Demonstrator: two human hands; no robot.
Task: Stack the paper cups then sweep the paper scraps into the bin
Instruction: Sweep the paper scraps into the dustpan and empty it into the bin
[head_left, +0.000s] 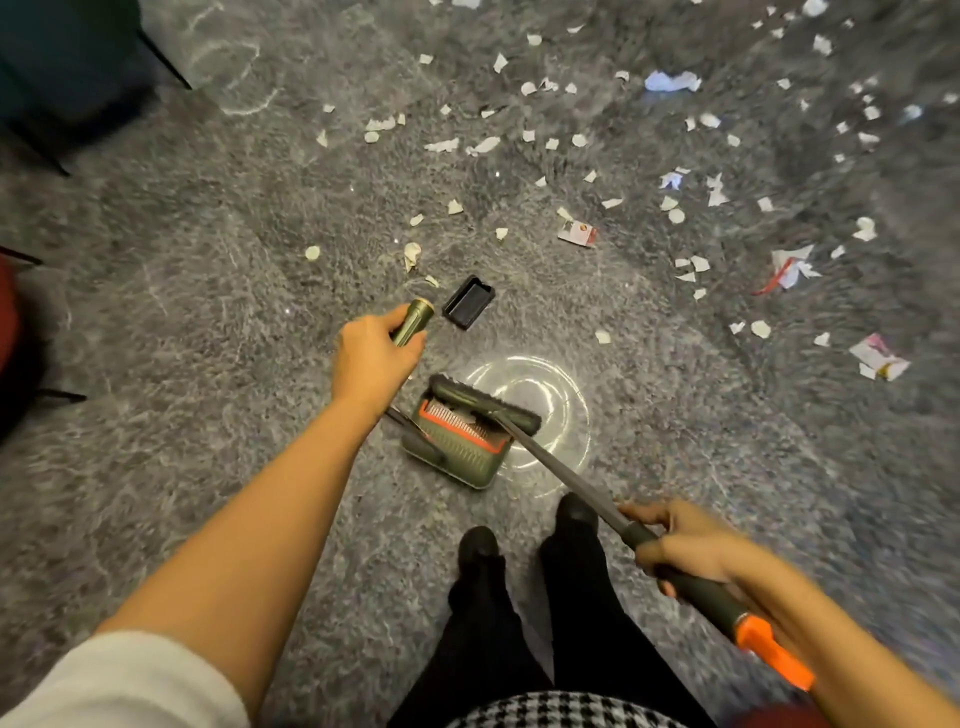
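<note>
Left hand (374, 358) was curled round the dustpan handle (413, 322), right hand (680, 545) wrapped round the broom shaft (571, 478), brush head (483, 402) at the dustpan (457, 452) between them. Paper scraps (483, 145) lay well beyond both hands, mostly rightward. The risk, I'd say: a tilted pan spills, or a hard stroke scatters scraps wider.

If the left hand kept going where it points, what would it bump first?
Probably the small black tray lying just beyond the left hand and the dustpan handle it grips, though the hand may pass above it.
</note>
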